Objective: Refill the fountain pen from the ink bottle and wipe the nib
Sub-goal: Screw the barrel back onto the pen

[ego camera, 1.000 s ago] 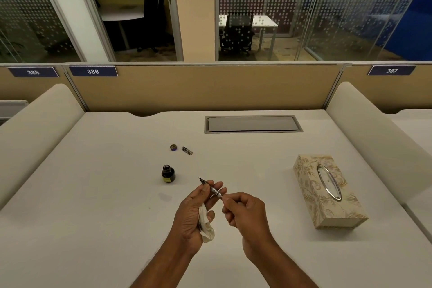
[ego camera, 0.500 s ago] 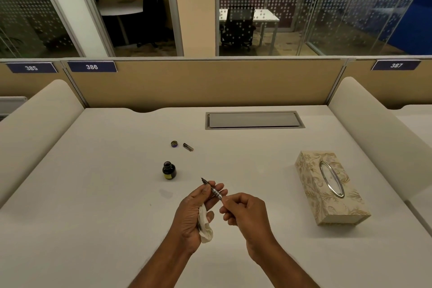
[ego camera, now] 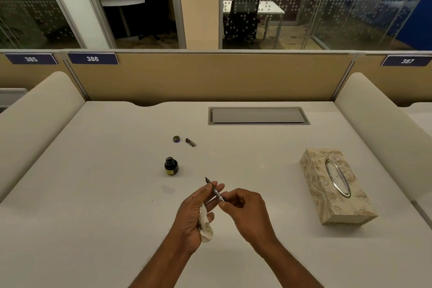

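Nearest the camera, left hand (ego camera: 194,213): I see it nearer than the ink bottle (ego camera: 171,166) and slightly to its right. Thumb and upper fingers pinch the fountain pen (ego camera: 216,191); lower fingers curl over a crumpled white tissue (ego camera: 205,227) at the palm.
Right hand (ego camera: 245,208): farther right of the bottle, close beside the left hand. Thumb and forefinger pinch the pen's rear end; the other fingers are curled under.
Fountain pen: held between both hands, uncapped, nib pointing toward the bottle but apart from it.
Smudge (ego camera: 167,189): faint grey mark on the desk (ego camera: 93,194), just in front of the bottle.
Ink bottle: upright, mouth open, contents dark.
Bottle cap (ego camera: 176,139): on the desk beyond the bottle, apart from it.
Small metal part (ego camera: 190,142): beyond the bottle, just right of the cap; I cannot tell what it is.
Tissue box (ego camera: 334,187): well to the bottle's right, lying flat, oval opening upward.
Cable hatch (ego camera: 258,116): beyond the bottle and to its right, closed.
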`<action>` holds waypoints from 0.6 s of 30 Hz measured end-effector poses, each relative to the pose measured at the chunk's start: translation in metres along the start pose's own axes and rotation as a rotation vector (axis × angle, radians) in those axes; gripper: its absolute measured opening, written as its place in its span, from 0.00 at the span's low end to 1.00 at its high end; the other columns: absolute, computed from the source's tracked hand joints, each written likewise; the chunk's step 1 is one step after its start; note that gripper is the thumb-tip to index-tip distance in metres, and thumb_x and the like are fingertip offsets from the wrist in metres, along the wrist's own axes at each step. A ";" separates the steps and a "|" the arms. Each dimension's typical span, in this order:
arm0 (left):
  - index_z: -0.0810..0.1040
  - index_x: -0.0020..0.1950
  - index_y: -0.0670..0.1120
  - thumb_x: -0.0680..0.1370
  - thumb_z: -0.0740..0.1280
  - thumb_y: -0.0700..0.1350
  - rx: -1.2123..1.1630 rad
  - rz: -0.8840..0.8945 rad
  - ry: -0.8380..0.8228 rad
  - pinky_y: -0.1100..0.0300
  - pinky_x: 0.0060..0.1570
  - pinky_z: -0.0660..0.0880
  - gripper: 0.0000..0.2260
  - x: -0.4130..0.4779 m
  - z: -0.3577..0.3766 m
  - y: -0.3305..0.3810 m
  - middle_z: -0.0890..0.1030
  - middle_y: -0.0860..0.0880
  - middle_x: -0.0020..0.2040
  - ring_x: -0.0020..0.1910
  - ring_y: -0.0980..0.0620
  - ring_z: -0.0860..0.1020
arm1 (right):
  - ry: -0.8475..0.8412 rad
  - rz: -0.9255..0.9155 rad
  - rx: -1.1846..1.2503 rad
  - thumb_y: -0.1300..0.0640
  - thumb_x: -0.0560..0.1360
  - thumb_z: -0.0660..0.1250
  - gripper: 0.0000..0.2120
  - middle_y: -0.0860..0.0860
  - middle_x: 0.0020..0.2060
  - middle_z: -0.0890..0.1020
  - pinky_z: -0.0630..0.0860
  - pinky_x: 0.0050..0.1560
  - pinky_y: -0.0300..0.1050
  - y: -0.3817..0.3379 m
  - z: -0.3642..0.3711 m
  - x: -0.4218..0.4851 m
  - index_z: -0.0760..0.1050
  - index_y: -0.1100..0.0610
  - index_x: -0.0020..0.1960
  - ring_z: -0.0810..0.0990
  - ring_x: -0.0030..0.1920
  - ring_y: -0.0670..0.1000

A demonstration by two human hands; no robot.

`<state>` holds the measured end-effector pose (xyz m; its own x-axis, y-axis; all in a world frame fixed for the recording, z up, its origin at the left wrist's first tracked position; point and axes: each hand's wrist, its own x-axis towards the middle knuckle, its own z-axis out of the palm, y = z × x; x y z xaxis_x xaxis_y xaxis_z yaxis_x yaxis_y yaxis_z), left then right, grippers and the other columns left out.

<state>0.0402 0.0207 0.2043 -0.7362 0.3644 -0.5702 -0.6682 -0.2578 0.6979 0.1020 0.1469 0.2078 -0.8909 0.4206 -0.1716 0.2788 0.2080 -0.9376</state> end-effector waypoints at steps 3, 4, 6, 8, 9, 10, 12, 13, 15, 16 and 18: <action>0.83 0.60 0.45 0.80 0.68 0.45 -0.048 -0.016 0.054 0.61 0.34 0.66 0.10 0.005 -0.004 -0.001 0.88 0.49 0.56 0.48 0.56 0.87 | 0.031 -0.002 0.001 0.59 0.73 0.75 0.03 0.47 0.37 0.86 0.79 0.41 0.34 0.008 0.005 0.008 0.84 0.52 0.45 0.84 0.39 0.44; 0.83 0.60 0.45 0.80 0.69 0.45 -0.062 -0.018 0.081 0.60 0.34 0.66 0.11 0.009 -0.007 -0.002 0.88 0.48 0.56 0.50 0.54 0.87 | 0.055 0.000 -0.003 0.59 0.73 0.75 0.02 0.47 0.36 0.86 0.78 0.39 0.33 0.010 0.007 0.011 0.84 0.52 0.44 0.84 0.39 0.45; 0.82 0.61 0.45 0.79 0.69 0.45 -0.088 -0.031 0.132 0.59 0.38 0.69 0.11 0.017 -0.014 -0.003 0.88 0.48 0.56 0.52 0.52 0.87 | 0.110 0.002 -0.014 0.59 0.73 0.75 0.02 0.48 0.36 0.85 0.77 0.37 0.31 0.016 0.012 0.020 0.83 0.53 0.43 0.83 0.38 0.46; 0.81 0.59 0.44 0.80 0.69 0.45 -0.128 -0.043 0.164 0.62 0.31 0.73 0.09 0.023 -0.021 -0.004 0.88 0.47 0.54 0.48 0.52 0.88 | 0.156 0.004 -0.031 0.60 0.73 0.75 0.02 0.47 0.36 0.85 0.76 0.37 0.30 0.025 0.019 0.030 0.83 0.55 0.43 0.82 0.36 0.46; 0.81 0.58 0.44 0.80 0.68 0.44 -0.147 -0.049 0.174 0.65 0.26 0.73 0.08 0.025 -0.023 -0.005 0.88 0.47 0.53 0.45 0.51 0.88 | 0.175 0.009 -0.043 0.60 0.73 0.75 0.02 0.47 0.36 0.85 0.76 0.36 0.30 0.030 0.024 0.036 0.82 0.55 0.43 0.81 0.35 0.45; 0.81 0.57 0.44 0.81 0.68 0.44 -0.163 -0.053 0.185 0.65 0.24 0.73 0.07 0.028 -0.026 -0.005 0.88 0.46 0.53 0.44 0.50 0.88 | 0.195 0.016 -0.056 0.61 0.73 0.74 0.03 0.47 0.35 0.84 0.76 0.36 0.31 0.036 0.029 0.042 0.82 0.55 0.43 0.80 0.35 0.45; 0.81 0.56 0.43 0.82 0.66 0.44 -0.175 -0.055 0.204 0.62 0.29 0.72 0.07 0.033 -0.030 -0.005 0.87 0.45 0.53 0.46 0.48 0.87 | 0.231 0.024 -0.088 0.62 0.74 0.74 0.04 0.47 0.35 0.83 0.75 0.36 0.33 0.048 0.040 0.053 0.81 0.55 0.43 0.79 0.33 0.45; 0.81 0.56 0.43 0.82 0.66 0.44 -0.175 -0.056 0.214 0.60 0.33 0.71 0.07 0.036 -0.032 -0.006 0.87 0.44 0.53 0.48 0.46 0.86 | 0.246 0.022 -0.103 0.62 0.74 0.73 0.04 0.47 0.35 0.83 0.74 0.36 0.34 0.054 0.045 0.058 0.81 0.55 0.43 0.78 0.33 0.45; 0.81 0.56 0.43 0.82 0.65 0.44 -0.175 -0.062 0.231 0.58 0.36 0.70 0.07 0.042 -0.036 -0.008 0.86 0.44 0.53 0.50 0.45 0.84 | 0.273 0.012 -0.134 0.63 0.74 0.72 0.04 0.47 0.35 0.81 0.74 0.36 0.34 0.066 0.055 0.067 0.80 0.55 0.43 0.77 0.33 0.44; 0.81 0.55 0.43 0.82 0.65 0.44 -0.176 -0.066 0.238 0.58 0.37 0.69 0.07 0.045 -0.039 -0.009 0.86 0.44 0.53 0.50 0.44 0.84 | 0.284 0.006 -0.151 0.63 0.75 0.71 0.04 0.47 0.35 0.81 0.74 0.36 0.36 0.071 0.060 0.071 0.80 0.55 0.44 0.77 0.33 0.45; 0.81 0.55 0.42 0.82 0.66 0.44 -0.177 -0.070 0.250 0.58 0.38 0.70 0.08 0.051 -0.046 -0.011 0.87 0.44 0.50 0.47 0.44 0.85 | 0.295 0.006 -0.184 0.63 0.75 0.71 0.05 0.47 0.37 0.81 0.77 0.38 0.41 0.082 0.069 0.078 0.79 0.54 0.44 0.78 0.35 0.46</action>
<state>0.0053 0.0012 0.1476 -0.6768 0.1612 -0.7183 -0.7103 -0.3993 0.5797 0.0307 0.1358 0.0968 -0.7547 0.6536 -0.0572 0.3676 0.3491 -0.8619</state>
